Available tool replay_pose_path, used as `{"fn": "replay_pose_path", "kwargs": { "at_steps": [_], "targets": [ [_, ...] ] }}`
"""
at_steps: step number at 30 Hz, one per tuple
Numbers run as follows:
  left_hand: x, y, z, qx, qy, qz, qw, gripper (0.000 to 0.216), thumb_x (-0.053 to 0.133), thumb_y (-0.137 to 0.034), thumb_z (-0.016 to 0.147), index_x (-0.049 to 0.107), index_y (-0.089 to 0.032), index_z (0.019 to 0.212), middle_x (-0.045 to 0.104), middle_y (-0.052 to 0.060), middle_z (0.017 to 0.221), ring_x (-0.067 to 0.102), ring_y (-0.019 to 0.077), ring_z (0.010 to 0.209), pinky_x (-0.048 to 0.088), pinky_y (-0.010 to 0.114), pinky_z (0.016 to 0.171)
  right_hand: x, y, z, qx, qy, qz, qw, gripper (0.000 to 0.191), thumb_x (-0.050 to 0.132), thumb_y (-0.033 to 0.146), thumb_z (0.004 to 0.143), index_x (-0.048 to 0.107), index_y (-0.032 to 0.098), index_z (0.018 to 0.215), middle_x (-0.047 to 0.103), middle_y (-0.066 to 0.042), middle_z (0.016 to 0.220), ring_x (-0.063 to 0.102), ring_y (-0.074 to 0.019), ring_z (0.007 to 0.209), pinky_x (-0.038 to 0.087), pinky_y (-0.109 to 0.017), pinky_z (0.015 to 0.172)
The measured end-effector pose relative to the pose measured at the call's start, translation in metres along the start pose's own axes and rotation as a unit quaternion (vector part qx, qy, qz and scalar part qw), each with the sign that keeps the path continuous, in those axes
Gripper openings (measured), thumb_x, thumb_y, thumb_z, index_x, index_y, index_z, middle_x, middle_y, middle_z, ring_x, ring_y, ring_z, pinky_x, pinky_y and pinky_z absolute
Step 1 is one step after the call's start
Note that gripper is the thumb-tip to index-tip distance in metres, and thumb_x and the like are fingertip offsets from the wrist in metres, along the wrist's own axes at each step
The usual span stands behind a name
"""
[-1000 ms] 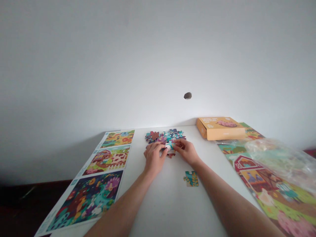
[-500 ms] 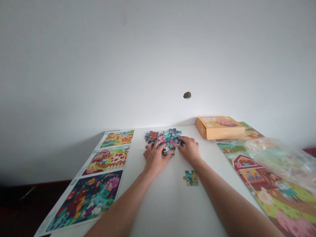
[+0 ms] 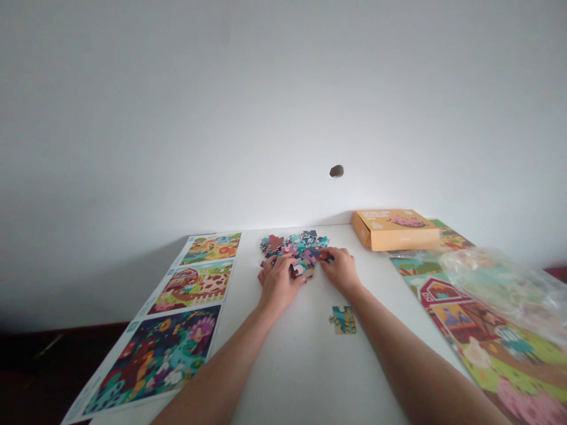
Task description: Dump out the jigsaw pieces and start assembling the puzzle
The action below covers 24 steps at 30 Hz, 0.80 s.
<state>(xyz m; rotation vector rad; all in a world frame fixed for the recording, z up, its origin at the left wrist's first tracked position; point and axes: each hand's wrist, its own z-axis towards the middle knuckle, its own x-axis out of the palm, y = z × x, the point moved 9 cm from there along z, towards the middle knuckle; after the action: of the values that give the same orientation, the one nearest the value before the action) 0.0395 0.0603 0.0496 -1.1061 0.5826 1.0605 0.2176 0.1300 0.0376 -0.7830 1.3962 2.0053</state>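
Note:
A pile of colourful jigsaw puzzle pieces [image 3: 302, 251] lies near the back of the white table. My left hand [image 3: 279, 280] rests over its near left side, fingers spread and touching pieces. At the pile's right edge, my right hand [image 3: 341, 268] has its thumb and index finger closed around a dark puzzle piece [image 3: 328, 258], which the fingers partly cover. One teal and yellow puzzle piece [image 3: 342, 320] lies alone on the table, close to my right forearm.
On the left lies a sheet with three printed pictures [image 3: 190, 289]. An orange puzzle box [image 3: 398, 230] stands at the back right against the wall. A farm-scene poster [image 3: 469, 313] covers the right side, with a crumpled clear plastic bag [image 3: 509, 289] on it.
My right hand's fingers have drawn together around a dark piece at the pile's edge. A few pieces there have shifted slightly. My left hand has barely moved.

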Motion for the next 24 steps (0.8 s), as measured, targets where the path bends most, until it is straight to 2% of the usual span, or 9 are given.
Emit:
{"fn": "replay_pose_path", "kwargs": {
  "at_steps": [2,5,7,11,18,22,24],
  "targets": [
    [0.0,0.0,0.0,0.002,-0.002,-0.001,1.0,0.044,0.079,-0.027,0.07,0.061,-0.029,0.11,0.061,0.0,0.131,0.044,0.0307,0.126,0.039,0.047,0.099,-0.001,0.0,0.0,-0.001,-0.01,0.008,1.0,0.029,0.06,0.019,0.08,0.07,0.03,0.105,0.071,-0.001,0.1,0.057,-0.0221,0.102,0.039,-0.033,0.087],
    [0.0,0.001,0.0,0.002,-0.011,-0.005,1.0,0.045,0.08,-0.026,0.069,0.06,-0.028,0.108,0.062,0.001,0.129,0.045,0.0302,0.125,0.04,0.046,0.099,-0.005,-0.001,-0.001,0.005,-0.038,-0.02,0.999,0.039,0.063,0.021,0.077,0.067,0.03,0.115,0.064,-0.003,0.123,0.051,-0.0257,0.115,0.037,-0.037,0.092],
    [-0.001,0.002,0.0,-0.004,-0.016,-0.011,1.0,0.044,0.081,-0.025,0.068,0.059,-0.027,0.107,0.064,0.001,0.125,0.047,0.0299,0.124,0.04,0.045,0.098,-0.004,0.0,-0.002,0.001,-0.031,-0.037,0.999,0.046,0.066,0.026,0.076,0.063,0.03,0.122,0.061,-0.004,0.13,0.048,-0.0278,0.121,0.035,-0.04,0.096],
    [-0.004,0.002,0.002,-0.015,-0.028,-0.023,0.999,0.043,0.08,-0.023,0.067,0.058,-0.026,0.104,0.067,0.003,0.115,0.052,0.0286,0.119,0.042,0.043,0.097,0.001,0.003,-0.002,-0.011,-0.006,-0.038,0.999,0.039,0.065,0.028,0.078,0.065,0.03,0.117,0.067,-0.003,0.12,0.052,-0.0262,0.116,0.033,-0.041,0.096],
    [-0.011,0.001,0.004,-0.002,-0.059,-0.037,0.998,0.04,0.078,-0.018,0.07,0.058,-0.026,0.104,0.07,0.001,0.108,0.058,0.025,0.105,0.044,0.039,0.092,-0.003,0.006,-0.002,-0.015,-0.009,-0.02,1.0,0.028,0.064,0.028,0.079,0.07,0.029,0.106,0.072,-0.002,0.107,0.055,-0.0263,0.109,0.035,-0.039,0.093],
    [-0.012,-0.002,0.004,0.004,-0.058,-0.047,0.997,0.038,0.075,-0.017,0.072,0.06,-0.028,0.105,0.071,-0.001,0.104,0.059,0.0239,0.102,0.044,0.038,0.091,0.002,0.026,-0.007,-0.101,0.031,0.047,0.993,0.024,0.061,0.038,0.087,0.07,0.031,0.107,0.073,0.0,0.098,0.059,-0.0219,0.1,0.037,-0.033,0.09],
    [-0.012,-0.005,0.003,0.011,-0.051,-0.05,0.997,0.038,0.073,-0.016,0.073,0.061,-0.029,0.106,0.071,-0.002,0.099,0.059,0.0238,0.102,0.044,0.038,0.092,0.007,0.034,-0.01,-0.135,0.059,0.056,0.988,0.02,0.062,0.042,0.086,0.071,0.029,0.099,0.072,0.0,0.092,0.059,-0.0205,0.095,0.038,-0.031,0.088]
  ]
}}
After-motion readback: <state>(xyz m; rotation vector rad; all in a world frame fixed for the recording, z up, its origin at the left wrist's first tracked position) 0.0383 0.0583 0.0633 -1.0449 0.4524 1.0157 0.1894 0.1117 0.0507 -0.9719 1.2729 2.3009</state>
